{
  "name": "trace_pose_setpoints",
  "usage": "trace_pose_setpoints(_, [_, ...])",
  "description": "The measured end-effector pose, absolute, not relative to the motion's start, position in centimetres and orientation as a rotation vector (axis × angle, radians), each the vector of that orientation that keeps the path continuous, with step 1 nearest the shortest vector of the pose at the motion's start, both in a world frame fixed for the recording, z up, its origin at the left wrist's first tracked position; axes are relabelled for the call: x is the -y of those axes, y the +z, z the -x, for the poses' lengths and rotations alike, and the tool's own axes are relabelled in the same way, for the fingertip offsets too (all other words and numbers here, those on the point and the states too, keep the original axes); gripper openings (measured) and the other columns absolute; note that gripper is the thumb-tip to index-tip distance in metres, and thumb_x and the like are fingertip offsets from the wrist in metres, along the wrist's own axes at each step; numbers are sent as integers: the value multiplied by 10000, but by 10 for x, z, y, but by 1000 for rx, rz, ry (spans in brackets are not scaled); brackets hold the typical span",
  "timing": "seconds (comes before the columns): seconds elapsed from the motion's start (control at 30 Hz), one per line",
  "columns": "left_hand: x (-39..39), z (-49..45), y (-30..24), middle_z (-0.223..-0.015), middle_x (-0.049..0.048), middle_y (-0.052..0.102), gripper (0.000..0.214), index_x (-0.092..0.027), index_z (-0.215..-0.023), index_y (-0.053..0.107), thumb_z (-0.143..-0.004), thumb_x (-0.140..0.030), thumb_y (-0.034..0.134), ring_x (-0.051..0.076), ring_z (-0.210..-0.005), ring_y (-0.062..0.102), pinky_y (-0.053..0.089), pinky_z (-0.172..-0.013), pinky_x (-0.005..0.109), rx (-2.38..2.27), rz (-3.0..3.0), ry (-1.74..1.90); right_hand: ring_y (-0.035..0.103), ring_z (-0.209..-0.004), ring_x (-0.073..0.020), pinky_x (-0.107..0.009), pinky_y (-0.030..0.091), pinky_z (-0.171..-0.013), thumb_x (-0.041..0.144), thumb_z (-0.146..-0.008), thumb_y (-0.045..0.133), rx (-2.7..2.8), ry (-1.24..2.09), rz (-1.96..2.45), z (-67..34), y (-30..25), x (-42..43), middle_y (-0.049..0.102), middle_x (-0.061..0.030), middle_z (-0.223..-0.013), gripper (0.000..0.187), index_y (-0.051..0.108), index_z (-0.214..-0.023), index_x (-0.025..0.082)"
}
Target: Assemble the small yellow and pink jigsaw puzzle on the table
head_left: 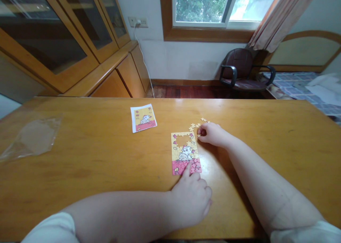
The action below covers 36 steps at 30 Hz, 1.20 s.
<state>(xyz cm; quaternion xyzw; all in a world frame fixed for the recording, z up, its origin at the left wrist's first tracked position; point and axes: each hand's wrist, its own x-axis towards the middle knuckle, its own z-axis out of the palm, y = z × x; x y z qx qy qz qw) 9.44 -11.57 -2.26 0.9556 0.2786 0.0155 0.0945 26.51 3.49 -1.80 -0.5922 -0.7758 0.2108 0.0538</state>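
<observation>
A small jigsaw puzzle lies on the table, yellow above and pink below, with a white cartoon animal in the middle. A gap in its upper part shows bare wood. My left hand rests at its lower edge, index finger stretched onto the pink part and the other fingers curled loosely, holding nothing. Just right of the puzzle's top corner, my right hand is closed in a pinch on what looks like a puzzle piece, mostly hidden by the fingers. Several loose puzzle pieces lie beyond the puzzle, beside that hand.
A picture card with the same design lies farther back, left of the puzzle. At the table's left side is a clear plastic bag. Beyond the wooden table stand a glass-door cabinet and an office chair.
</observation>
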Motion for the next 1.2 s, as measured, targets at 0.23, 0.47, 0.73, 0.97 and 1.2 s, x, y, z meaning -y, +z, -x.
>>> trace_pose_setpoints(0.23, [116, -95, -24, -806, 39, 682, 281, -181, -862, 658, -897, -396, 480, 220, -799, 578, 224, -1064, 580, -829, -2831, 52, 585, -667, -138, -254, 391, -644, 170, -635, 621, 2401, 737, 1641, -265, -20, -33, 681, 21, -718, 78, 644, -697, 211])
trace_pose_setpoints(0.47, [116, -95, -25, -812, 44, 685, 279, -180, -872, 661, -889, -401, 492, 219, -803, 579, 208, -1066, 583, -830, -2826, 47, 610, -676, -140, -257, 446, -654, 212, -710, 657, 2160, 1008, 1529, -264, -25, -36, 695, -1, -731, 44, 684, -741, 198])
trace_pose_setpoints(0.73, [116, -95, -25, -819, 50, 689, 280, -176, -878, 664, -891, -391, 486, 218, -804, 583, 188, -1074, 576, -839, -2814, 36, 660, -730, -150, -272, 516, -708, 221, -749, 662, 2004, 1311, 1380, -243, -23, -23, 734, -21, -786, 114, 738, -827, 187])
trace_pose_setpoints(0.97, [115, -95, -23, -830, 54, 689, 283, -177, -873, 664, -896, -388, 478, 226, -830, 581, 236, -1048, 571, -841, -2775, 19, 653, -634, -122, -245, 518, -636, 164, -804, 597, 2188, 1385, 1296, -235, -19, -14, 728, -25, -794, 165, 740, -887, 175])
trace_pose_setpoints(1.2, [115, -96, -25, -838, 60, 687, 290, -172, -882, 664, -900, -389, 473, 239, -855, 580, 300, -999, 563, -847, -2770, 20, 644, -845, -147, -273, 495, -781, 125, -813, 608, 2280, 929, 1198, -217, -30, -3, 718, -40, -910, 196, 718, -959, 195])
